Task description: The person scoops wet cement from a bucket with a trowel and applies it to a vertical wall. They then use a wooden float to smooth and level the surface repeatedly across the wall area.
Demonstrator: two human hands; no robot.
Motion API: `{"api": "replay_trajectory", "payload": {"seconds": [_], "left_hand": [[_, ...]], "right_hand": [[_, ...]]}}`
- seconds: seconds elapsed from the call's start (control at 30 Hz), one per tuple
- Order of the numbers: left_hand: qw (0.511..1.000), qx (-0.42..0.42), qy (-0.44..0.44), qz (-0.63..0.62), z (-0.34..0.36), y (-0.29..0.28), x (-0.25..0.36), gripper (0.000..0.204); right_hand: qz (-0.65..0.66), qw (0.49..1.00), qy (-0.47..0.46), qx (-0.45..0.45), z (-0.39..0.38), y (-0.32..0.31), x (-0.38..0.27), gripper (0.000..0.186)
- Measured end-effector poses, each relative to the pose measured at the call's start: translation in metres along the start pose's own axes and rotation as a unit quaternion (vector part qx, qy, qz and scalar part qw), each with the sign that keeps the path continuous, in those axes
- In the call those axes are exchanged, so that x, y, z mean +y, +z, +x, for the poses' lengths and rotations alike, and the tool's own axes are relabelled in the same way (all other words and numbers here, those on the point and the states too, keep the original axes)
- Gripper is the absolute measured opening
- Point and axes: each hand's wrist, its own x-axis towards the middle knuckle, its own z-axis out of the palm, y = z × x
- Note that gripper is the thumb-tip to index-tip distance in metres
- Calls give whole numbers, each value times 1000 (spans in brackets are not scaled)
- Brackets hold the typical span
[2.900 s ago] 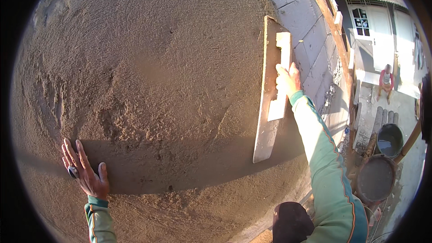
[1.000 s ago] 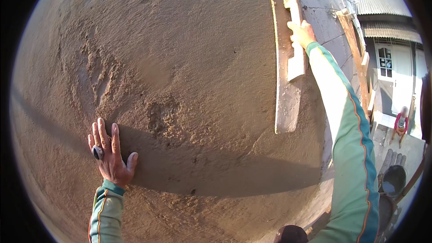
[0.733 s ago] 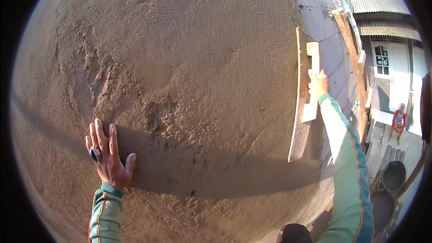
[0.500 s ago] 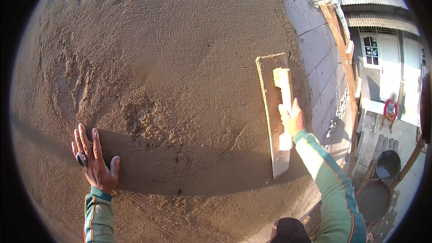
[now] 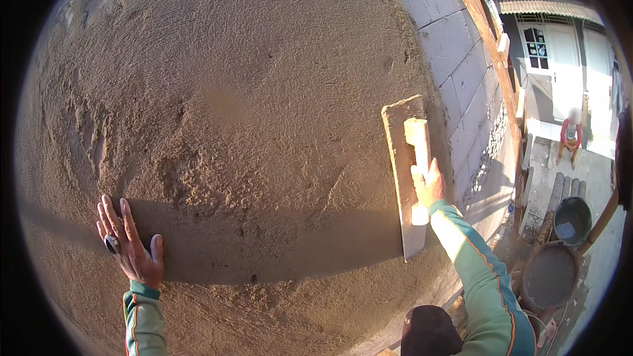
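A rough, wet brown plaster wall [image 5: 250, 105] fills most of the view. My right hand [image 5: 427, 183] grips the handle of a long wooden plastering float [image 5: 401, 158], which lies flat and upright against the wall's right part, close to the plaster's edge. My left hand [image 5: 128, 244], wearing a dark ring, presses flat with spread fingers against the plaster at the lower left. Both sleeves are green with an orange stripe.
Bare grey blocks [image 5: 455, 46] show right of the plaster, with a wooden scaffold pole [image 5: 491, 46] beside them. Down below stand two round buckets [image 5: 572, 219] and a person in red [image 5: 570, 133] sits by a white door. A dark cap [image 5: 428, 329] is at the bottom.
The float went from high on the wall downward and slightly left, ending lower on the right. My left hand slid a little left and down but stays flat on the plaster.
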Motion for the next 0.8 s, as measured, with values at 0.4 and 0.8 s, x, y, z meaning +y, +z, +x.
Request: {"api": "replay_trajectory", "payload": {"seconds": [0.4,0.8], "left_hand": [[1000,-1,9,10,3,2,2,81],[1000,11,15,-15,5,-1,6,76]], "right_hand": [[111,979,-84,-150,48,20,-210,43],[149,985,79,-44,131,-14,-87,39]]}}
